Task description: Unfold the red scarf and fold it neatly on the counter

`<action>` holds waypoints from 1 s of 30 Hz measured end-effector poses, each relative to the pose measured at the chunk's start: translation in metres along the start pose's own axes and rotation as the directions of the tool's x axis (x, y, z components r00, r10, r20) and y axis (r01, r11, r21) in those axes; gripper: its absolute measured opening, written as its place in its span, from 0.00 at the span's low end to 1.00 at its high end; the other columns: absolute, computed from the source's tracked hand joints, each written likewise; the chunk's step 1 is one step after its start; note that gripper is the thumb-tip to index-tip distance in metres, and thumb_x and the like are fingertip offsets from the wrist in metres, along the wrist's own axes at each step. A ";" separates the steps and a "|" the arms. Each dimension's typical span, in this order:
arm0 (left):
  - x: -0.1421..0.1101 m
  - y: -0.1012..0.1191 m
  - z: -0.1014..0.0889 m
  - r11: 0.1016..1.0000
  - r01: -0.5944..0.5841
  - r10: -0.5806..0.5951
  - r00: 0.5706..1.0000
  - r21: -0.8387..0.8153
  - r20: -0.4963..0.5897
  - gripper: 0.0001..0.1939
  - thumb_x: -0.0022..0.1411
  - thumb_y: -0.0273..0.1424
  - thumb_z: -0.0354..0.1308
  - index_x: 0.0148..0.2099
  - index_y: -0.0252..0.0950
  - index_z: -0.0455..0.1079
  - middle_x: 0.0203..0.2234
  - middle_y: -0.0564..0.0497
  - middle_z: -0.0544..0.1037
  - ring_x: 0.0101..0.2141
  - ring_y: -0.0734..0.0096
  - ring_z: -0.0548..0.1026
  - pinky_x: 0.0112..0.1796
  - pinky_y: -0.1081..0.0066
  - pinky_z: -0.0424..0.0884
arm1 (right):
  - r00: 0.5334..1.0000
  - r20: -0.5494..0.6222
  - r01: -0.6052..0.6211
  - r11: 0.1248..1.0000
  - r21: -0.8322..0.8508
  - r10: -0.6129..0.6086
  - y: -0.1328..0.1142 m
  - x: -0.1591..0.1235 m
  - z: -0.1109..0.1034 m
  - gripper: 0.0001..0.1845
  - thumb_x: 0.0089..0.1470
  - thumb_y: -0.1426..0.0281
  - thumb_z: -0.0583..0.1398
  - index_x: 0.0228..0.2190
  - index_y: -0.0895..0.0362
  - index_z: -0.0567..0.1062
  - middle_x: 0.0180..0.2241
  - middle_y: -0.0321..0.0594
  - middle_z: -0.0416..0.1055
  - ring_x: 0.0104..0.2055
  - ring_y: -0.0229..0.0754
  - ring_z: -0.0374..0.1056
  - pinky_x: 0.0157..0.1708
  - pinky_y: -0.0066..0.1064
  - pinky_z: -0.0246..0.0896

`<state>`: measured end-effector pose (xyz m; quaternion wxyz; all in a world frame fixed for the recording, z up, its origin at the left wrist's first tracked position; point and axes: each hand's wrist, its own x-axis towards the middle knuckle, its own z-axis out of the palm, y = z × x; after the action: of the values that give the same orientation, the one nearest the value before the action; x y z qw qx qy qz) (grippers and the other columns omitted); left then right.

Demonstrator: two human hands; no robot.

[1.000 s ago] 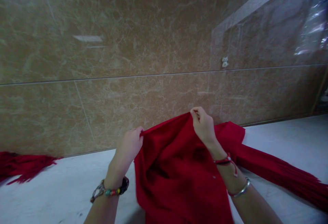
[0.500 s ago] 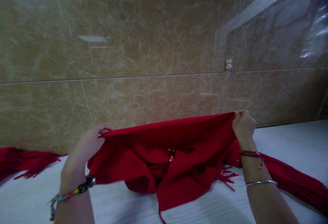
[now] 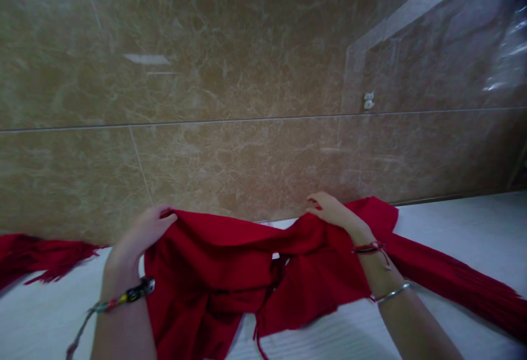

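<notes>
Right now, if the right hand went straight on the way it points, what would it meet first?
The right hand would most likely meet the brown wall; nothing shows between them, though depth is hard to judge.

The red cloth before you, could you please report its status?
Left hand gripping red cloth by its upper edge. Right hand over it, grip unclear. Cloth rumpled, sagging between hands. Fringed red piece lying to the right.
</notes>
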<state>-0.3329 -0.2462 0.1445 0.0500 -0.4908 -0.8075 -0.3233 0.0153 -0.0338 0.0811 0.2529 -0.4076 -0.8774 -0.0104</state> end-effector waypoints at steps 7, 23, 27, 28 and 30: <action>0.008 0.021 0.032 0.945 -0.025 0.017 0.999 0.326 0.028 0.16 0.54 0.26 0.44 0.37 0.36 0.72 0.34 0.46 0.77 0.36 0.63 0.74 0.35 0.72 0.66 | 0.835 0.341 0.423 0.900 0.106 -0.433 -0.103 -0.015 0.053 0.27 0.44 0.64 0.62 0.46 0.59 0.67 0.46 0.49 0.66 0.49 0.50 0.62 0.45 0.38 0.57; -0.027 0.031 -0.018 0.996 0.084 -0.037 0.643 0.023 -0.765 0.16 0.58 0.34 0.47 0.44 0.33 0.68 0.39 0.46 0.74 0.40 0.61 0.70 0.43 0.65 0.64 | 0.900 -0.414 0.270 0.922 0.277 -0.139 -0.059 -0.006 -0.025 0.09 0.52 0.67 0.54 0.29 0.56 0.74 0.30 0.39 0.74 0.33 0.40 0.68 0.34 0.28 0.59; -0.018 0.008 -0.015 0.971 0.226 -0.112 0.730 0.083 -0.674 0.18 0.58 0.35 0.45 0.46 0.31 0.67 0.39 0.42 0.74 0.39 0.57 0.71 0.40 0.61 0.65 | 0.973 -0.151 0.201 0.965 0.167 -0.176 -0.035 0.001 -0.005 0.09 0.52 0.69 0.55 0.27 0.56 0.74 0.28 0.40 0.74 0.31 0.39 0.68 0.32 0.26 0.57; -0.013 -0.001 -0.012 0.963 0.246 -0.132 0.793 0.114 -0.595 0.18 0.58 0.35 0.45 0.46 0.32 0.67 0.38 0.42 0.74 0.38 0.55 0.71 0.38 0.60 0.66 | 0.982 -0.114 0.169 0.976 0.136 -0.154 -0.028 0.004 0.000 0.09 0.52 0.69 0.55 0.27 0.56 0.74 0.28 0.40 0.74 0.30 0.39 0.68 0.32 0.26 0.57; -0.002 -0.019 -0.005 0.974 0.181 -0.125 0.931 0.138 -0.344 0.15 0.56 0.34 0.48 0.40 0.32 0.69 0.32 0.42 0.76 0.34 0.54 0.72 0.34 0.60 0.67 | 0.988 -0.108 0.118 0.988 0.099 -0.107 -0.017 0.007 0.005 0.09 0.52 0.69 0.54 0.27 0.57 0.74 0.28 0.40 0.74 0.30 0.39 0.68 0.31 0.26 0.56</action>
<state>-0.3485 -0.2564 0.1384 0.2012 -0.3586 -0.8476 -0.3353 -0.0029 -0.0392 0.0832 0.3175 -0.3423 -0.8843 0.0006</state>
